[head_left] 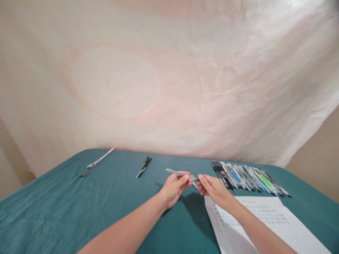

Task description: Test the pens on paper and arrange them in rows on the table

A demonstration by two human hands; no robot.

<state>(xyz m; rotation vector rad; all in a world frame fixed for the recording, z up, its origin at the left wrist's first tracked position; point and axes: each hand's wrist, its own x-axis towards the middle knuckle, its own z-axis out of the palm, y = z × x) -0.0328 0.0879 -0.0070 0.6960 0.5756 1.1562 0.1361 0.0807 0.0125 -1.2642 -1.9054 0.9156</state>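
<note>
My left hand (174, 187) is closed around a clear-barrelled pen (176, 172), which sticks out to the upper left above the teal tablecloth (79, 208). My right hand (213, 188) pinches the pen's other end, fingertips meeting those of the left hand. Whether the right hand grips the pen's cap or its tip is hidden by the fingers. Both hands hover over the middle of the table.
A row of several pens (249, 180) lies side by side at the right. A white printed sheet (267, 222) lies under my right forearm. Two dark pens (144, 166) lie at the back centre, and a light pen (96, 162) at the back left. A pale cloth backdrop (169, 77) hangs behind.
</note>
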